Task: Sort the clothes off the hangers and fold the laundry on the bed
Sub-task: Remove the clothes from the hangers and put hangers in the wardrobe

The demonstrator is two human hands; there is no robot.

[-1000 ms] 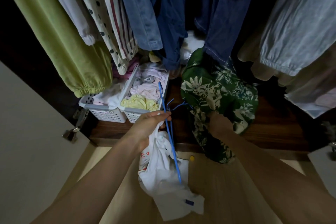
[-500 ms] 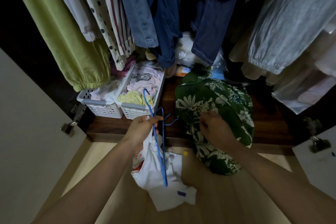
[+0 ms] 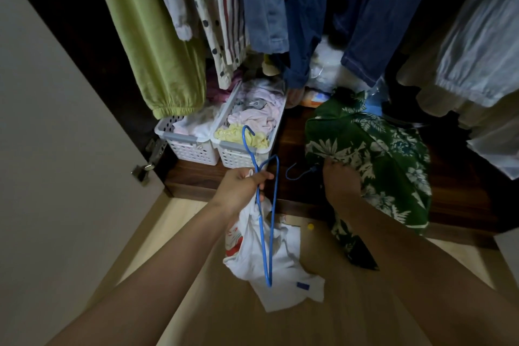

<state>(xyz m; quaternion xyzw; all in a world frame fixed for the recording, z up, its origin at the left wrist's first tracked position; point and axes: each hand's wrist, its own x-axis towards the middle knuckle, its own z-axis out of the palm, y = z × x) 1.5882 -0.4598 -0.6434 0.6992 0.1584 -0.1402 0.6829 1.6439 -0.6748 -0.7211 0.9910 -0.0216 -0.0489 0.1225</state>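
Wardrobe clothes hang above. Left hand (image 3: 243, 187) fingers grip a stiff blue hanger (image 3: 266, 222) and limp white garment (image 3: 269, 258) below them; right hand (image 3: 341, 187) fingers pinch the soft green floral shirt (image 3: 373, 149), best gathered at its collar.

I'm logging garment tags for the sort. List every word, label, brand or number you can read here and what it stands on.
No text can be read.
White garment, held with a blue hanger in the left hand: red print and a small blue patch, no legible letters.
Green floral shirt in the right hand: pattern only.
Orange packet at the wardrobe's back: too blurred.
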